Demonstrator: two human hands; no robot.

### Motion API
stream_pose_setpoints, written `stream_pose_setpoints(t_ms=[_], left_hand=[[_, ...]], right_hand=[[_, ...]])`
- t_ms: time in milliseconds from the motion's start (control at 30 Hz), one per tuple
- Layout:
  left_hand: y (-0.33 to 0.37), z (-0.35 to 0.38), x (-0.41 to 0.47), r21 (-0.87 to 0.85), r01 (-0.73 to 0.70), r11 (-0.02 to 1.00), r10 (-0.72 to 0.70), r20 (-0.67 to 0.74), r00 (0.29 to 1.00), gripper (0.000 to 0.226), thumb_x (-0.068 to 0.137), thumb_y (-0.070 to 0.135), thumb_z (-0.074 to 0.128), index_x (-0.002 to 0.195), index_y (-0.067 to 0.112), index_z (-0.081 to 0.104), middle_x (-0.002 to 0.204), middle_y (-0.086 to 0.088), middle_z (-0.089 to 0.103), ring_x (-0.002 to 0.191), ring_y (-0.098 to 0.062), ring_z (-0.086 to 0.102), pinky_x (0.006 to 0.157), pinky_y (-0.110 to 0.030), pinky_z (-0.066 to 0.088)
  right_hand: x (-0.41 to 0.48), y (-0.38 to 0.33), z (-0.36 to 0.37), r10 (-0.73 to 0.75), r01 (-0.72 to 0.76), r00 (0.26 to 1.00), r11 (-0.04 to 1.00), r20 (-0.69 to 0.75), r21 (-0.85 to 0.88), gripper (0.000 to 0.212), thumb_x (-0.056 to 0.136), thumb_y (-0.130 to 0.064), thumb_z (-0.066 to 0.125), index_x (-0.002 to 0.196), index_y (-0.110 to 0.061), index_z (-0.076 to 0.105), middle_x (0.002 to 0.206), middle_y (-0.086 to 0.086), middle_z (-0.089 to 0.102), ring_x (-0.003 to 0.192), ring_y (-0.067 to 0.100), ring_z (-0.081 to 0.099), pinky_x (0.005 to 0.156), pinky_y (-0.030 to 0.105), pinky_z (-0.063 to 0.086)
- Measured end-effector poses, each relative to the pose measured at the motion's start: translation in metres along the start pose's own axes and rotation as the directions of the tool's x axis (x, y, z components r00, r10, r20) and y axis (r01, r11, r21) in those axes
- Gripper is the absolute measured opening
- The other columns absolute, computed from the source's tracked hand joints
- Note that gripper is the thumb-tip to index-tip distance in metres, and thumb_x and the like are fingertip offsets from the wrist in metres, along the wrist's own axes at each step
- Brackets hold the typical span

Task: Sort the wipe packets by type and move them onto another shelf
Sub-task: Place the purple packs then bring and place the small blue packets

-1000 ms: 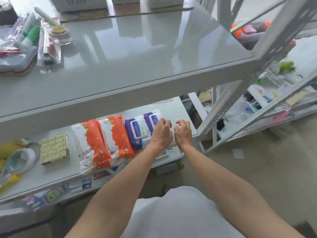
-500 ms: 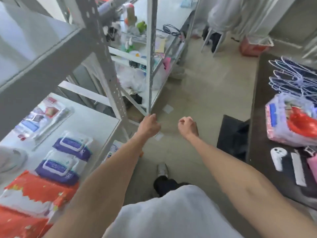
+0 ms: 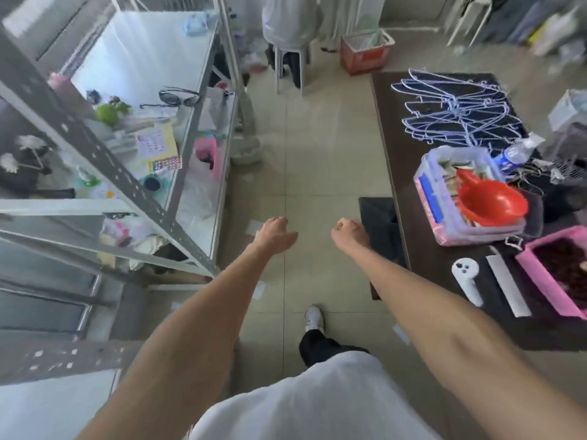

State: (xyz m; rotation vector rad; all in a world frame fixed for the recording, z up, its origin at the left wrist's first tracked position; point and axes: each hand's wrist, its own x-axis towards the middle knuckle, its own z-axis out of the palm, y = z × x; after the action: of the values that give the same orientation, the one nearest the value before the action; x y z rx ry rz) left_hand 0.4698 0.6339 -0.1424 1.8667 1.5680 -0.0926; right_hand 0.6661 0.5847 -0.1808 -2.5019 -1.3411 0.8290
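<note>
Wipe packets have dropped out of the shot since half a second ago. The view's swung right, off their shelf, so I can't tell where they sit relative to the hands. Now the left hand (image 3: 275, 236) hangs loosely curled and the right hand (image 3: 349, 235) is balled tighter. Both hold nothing, out over the floor (image 3: 317, 154) between the metal rack (image 3: 127, 182) and the dark table (image 3: 422, 265).
</note>
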Motion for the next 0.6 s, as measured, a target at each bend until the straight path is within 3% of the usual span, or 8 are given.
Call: stream_pose_setpoints(t_ms=[133,267,600], left_hand=[[0.041,-0.03,0.073,0.002,0.015,1.0,-0.015,0.012,1.0,0.052,0.094,0.03,0.057,0.14,0.006,0.054,0.144,-0.017,0.053,0.134,-0.033,0.049,0.11,-0.038,0.042],[0.072,-0.061,0.138,-0.002,0.014,1.0,-0.015,-0.012,1.0,0.06,0.094,0.031,0.058,0.15,0.012,0.048,0.151,-0.014,0.05,0.139,-0.031,0.046,0.113,-0.039,0.04],[0.065,-0.143,0.323,0.004,0.096,0.995,-0.096,0.036,0.995,0.053,0.09,0.03,0.059,0.139,0.01,0.055,0.139,-0.014,0.058,0.128,-0.032,0.054,0.106,-0.039,0.047]], right_hand=[[0.07,-0.005,-0.036,0.014,-0.014,0.999,1.0,0.044,0.007,0.029,0.095,-0.026,0.049,0.113,-0.009,0.066,0.125,0.013,0.065,0.12,0.035,0.059,0.097,0.04,0.051],[0.139,-0.029,-0.069,0.02,-0.022,0.997,0.999,0.068,0.033,0.044,0.097,-0.029,0.05,0.137,-0.013,0.059,0.142,0.012,0.059,0.132,0.034,0.054,0.106,0.038,0.046],[0.332,-0.143,-0.088,-0.055,0.053,0.99,0.998,0.132,0.02,0.049,0.097,-0.033,0.053,0.142,-0.016,0.056,0.144,0.014,0.059,0.132,0.032,0.054,0.106,0.035,0.045]])
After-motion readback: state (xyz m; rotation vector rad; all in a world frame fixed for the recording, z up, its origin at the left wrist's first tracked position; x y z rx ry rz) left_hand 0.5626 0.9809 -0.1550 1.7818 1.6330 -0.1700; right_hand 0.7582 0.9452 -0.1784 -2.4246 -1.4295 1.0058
